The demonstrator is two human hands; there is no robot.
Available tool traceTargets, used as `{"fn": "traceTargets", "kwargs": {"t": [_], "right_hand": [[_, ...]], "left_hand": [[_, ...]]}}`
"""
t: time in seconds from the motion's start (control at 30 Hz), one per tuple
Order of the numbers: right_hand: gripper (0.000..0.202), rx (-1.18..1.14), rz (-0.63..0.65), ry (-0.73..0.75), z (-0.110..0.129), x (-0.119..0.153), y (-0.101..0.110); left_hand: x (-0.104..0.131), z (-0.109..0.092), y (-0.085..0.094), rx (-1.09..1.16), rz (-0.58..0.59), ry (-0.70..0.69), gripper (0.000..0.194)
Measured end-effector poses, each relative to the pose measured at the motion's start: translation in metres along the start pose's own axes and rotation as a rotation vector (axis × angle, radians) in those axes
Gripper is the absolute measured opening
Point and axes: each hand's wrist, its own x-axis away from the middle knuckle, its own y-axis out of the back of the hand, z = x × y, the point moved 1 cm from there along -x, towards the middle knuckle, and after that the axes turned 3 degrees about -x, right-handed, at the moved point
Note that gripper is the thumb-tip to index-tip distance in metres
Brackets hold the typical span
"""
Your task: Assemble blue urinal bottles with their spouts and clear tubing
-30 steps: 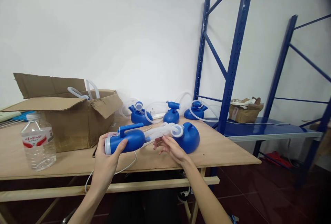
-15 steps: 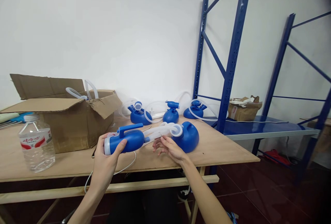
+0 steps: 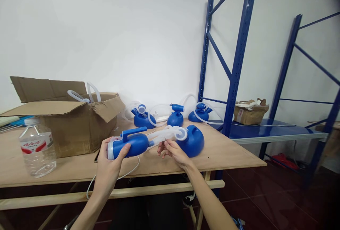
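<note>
My left hand (image 3: 111, 159) is closed round a blue urinal cup (image 3: 135, 145), which has a bar handle on top and a translucent collar at its left end. The cup lies level above the table, its narrow nozzle pointing right. Just past the nozzle, my right hand (image 3: 172, 152) pinches a thin curved wire clip (image 3: 163, 138) between thumb and forefinger, the other fingers curled. Behind that hand, a coiled translucent hose (image 3: 170, 131) lies by a blue urinal bottle (image 3: 194, 141) with a white ring at its mouth.
Along the wall stand several blue bottles (image 3: 175, 119) with hoses. An open cardboard box (image 3: 77, 130) and a clear water bottle (image 3: 38, 152) occupy the left of the wooden table (image 3: 228, 157). A blue metal rack (image 3: 239, 56) rises at the right. A white cable (image 3: 132, 169) hangs over the front edge.
My right hand's fingers have shifted very slightly on the wire clip. My left hand and the urinal cup stay almost where they were.
</note>
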Motion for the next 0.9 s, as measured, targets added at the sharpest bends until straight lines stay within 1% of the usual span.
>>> {"fn": "traceTargets", "kwargs": {"t": [0.07,0.17,0.33,0.43,0.57,0.9], "right_hand": [[0.051,0.011,-0.006,0.010,0.000,0.000,-0.001],[0.049,0.038,0.009,0.005,0.001,-0.001,-0.004],[0.049,0.125,0.101,-0.003,0.000,-0.001,-0.011],[0.050,0.165,0.141,-0.020,-0.001,0.000,-0.016],[0.053,0.178,0.141,-0.037,-0.002,0.001,-0.021],[0.055,0.180,0.149,-0.053,-0.001,0.003,-0.021]], "left_hand": [[0.001,0.001,-0.001,0.000,0.008,0.004,0.067],[0.003,0.000,-0.001,-0.023,0.024,-0.027,0.063],[0.009,-0.003,-0.004,-0.074,0.058,-0.045,0.062],[0.013,-0.006,-0.008,-0.090,0.037,-0.060,0.062],[0.018,-0.009,-0.012,-0.092,0.001,-0.086,0.062],[0.020,-0.014,-0.012,-0.094,0.006,-0.071,0.061]]}}
